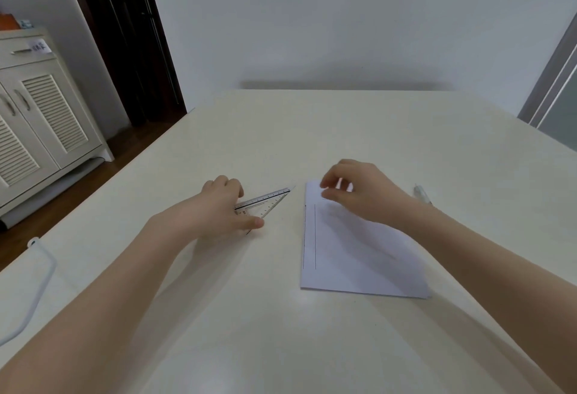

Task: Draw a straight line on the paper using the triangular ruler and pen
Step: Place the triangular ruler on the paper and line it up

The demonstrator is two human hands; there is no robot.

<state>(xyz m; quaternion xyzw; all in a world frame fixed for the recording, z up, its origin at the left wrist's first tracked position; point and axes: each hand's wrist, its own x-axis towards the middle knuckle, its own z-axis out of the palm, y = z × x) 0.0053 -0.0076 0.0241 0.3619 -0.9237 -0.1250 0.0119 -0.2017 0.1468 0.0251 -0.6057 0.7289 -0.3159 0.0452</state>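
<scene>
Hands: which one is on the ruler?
The left hand, resting on the clear triangular ruler. The right hand hovers over the paper's far end, holding nothing.

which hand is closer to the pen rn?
Right. The right hand hovers over the far end of the paper, and the pen lies just beyond its wrist. The left hand is on the triangular ruler, across the paper from the pen.

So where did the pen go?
In the head view the pen lies on the table, right of the paper, just behind the right hand and wrist.
</scene>
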